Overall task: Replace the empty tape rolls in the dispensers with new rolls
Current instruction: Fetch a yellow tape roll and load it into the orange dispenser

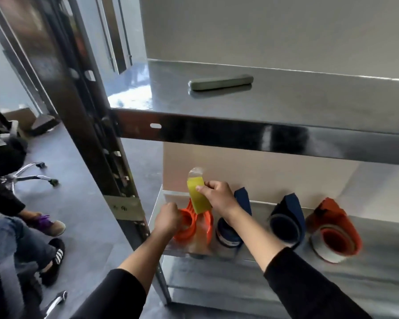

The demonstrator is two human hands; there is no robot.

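Note:
An orange tape dispenser (197, 223) stands at the left end of a metal shelf (378, 245). My left hand (168, 218) grips its round hub from the left. My right hand (217, 195) pinches a yellow-green strip of tape (197, 199) that rises from the dispenser, with a clear end at its top. To the right in a row stand a blue dispenser (233, 229), partly behind my right forearm, a second blue dispenser (287, 222) and another orange dispenser (336, 233) with a roll in it.
A shelf above (286, 97) carries a flat grey-green bar (220, 82). A dark upright post (106, 143) of the rack stands at the left. Beyond it sit people on the floor side, with legs and shoes (48, 256) and an office chair base (30, 176).

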